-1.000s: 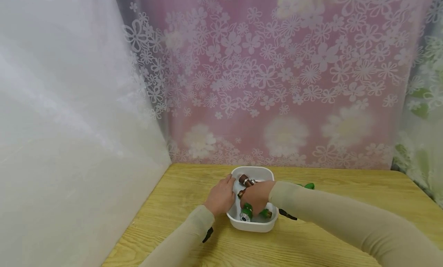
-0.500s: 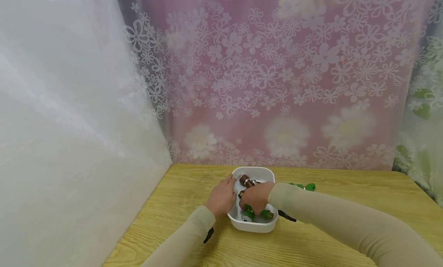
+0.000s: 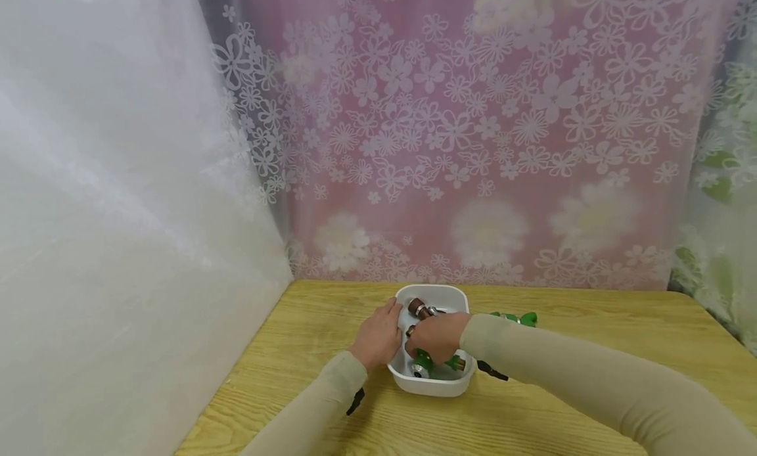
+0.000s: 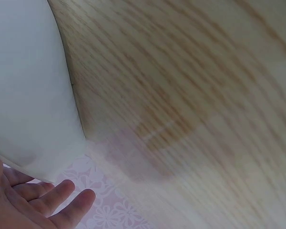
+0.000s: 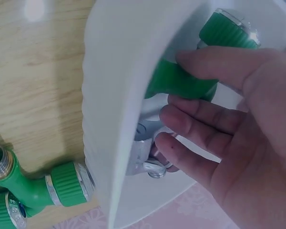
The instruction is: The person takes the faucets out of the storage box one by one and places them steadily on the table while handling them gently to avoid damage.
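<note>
In the white tub [image 3: 432,387], the right hand [image 3: 437,338] pinches a green fitting [image 5: 174,82] between thumb and fingers; the left hand [image 3: 376,334], fingers loose, touches the rim. I'd call it partway: 1 green branched piece [image 5: 33,192] lies on the counter [image 3: 284,390], more (a brown fitting [image 3: 416,307] included) sit inside.

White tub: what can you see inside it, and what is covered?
Inside: a green fitting, pinched by the right grip, a brown part and a silvery part. In the head view, the grip hides the tub's middle; anything fully covered cannot be told.
</note>
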Action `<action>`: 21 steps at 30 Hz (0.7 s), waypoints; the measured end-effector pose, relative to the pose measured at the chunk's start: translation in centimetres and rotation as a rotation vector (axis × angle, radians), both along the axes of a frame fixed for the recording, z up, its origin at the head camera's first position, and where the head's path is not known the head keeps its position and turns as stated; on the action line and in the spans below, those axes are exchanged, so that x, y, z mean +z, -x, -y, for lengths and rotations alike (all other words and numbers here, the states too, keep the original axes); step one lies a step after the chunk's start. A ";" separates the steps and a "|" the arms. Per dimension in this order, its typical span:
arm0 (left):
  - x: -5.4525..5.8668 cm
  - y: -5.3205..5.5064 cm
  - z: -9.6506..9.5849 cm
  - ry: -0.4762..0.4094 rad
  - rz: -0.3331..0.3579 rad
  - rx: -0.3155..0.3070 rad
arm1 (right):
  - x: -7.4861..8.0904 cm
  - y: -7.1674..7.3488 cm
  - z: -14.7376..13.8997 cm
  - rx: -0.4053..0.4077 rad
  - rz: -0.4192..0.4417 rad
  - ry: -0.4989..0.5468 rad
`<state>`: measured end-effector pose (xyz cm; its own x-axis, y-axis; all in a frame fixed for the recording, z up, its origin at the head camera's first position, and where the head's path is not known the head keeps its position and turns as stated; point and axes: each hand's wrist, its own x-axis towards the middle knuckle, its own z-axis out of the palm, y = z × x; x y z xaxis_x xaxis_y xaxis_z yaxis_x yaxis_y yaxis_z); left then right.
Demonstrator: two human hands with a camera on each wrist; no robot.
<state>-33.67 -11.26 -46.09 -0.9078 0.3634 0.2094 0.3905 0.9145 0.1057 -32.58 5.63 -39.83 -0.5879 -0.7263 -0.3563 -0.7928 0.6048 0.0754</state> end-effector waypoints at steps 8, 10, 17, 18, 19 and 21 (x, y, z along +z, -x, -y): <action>0.1 -0.1 0.2 -0.003 0.008 -0.010 | 1.4 -0.3 -0.3 0.003 0.019 0.012; 0.1 -0.1 0.2 -0.005 -0.002 -0.012 | 1.7 -0.3 -0.4 0.009 0.018 0.019; 0.1 -0.1 0.1 -0.018 -0.023 -0.016 | 3.0 -0.4 -1.2 0.025 -0.027 0.058; 0.1 0.0 0.1 -0.018 -0.022 -0.015 | 3.1 -0.3 -1.3 0.032 -0.036 0.063; 0.1 -0.1 0.0 -0.019 -0.018 -0.015 | 3.3 -0.3 -1.5 0.034 -0.042 0.069; 0.1 -0.1 0.0 -0.013 -0.010 -0.014 | 3.5 -0.2 -1.9 0.029 -0.046 0.077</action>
<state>-33.57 -11.24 -45.99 -0.9006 0.3731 0.2230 0.4042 0.9076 0.1138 -32.35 7.58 -36.34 -0.5810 -0.7672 -0.2717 -0.8066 0.5874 0.0665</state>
